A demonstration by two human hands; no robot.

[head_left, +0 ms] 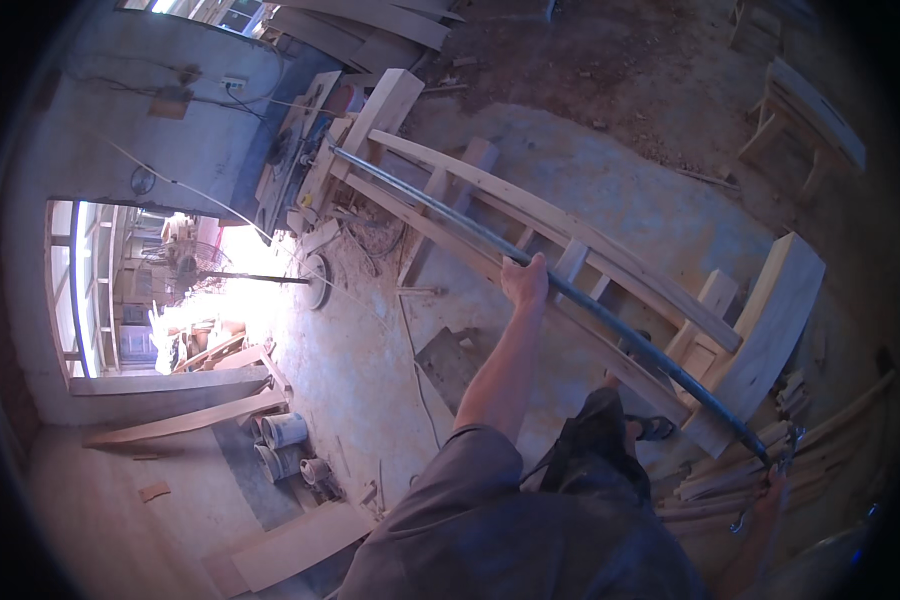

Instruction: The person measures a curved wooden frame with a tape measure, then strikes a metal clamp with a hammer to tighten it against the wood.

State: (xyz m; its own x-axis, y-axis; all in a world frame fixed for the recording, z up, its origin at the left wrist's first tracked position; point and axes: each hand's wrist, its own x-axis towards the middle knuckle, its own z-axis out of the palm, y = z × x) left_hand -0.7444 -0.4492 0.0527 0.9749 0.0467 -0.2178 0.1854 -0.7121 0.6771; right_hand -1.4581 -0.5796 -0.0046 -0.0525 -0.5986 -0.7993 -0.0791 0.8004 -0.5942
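Looks stiff, prob. heavy & a bit slick, so best held mid & end: metal bar lengthwise over wooden frame, w/ L hand wrapped round middle, R hand at right end, finger grip there can't tell.

There are two hands, one left and one right, one long metal bar, and one wooden frame with two thick end posts. Near left are two pale buckets; far left, one socket. Wood strips stacked near right overlap too much to count.
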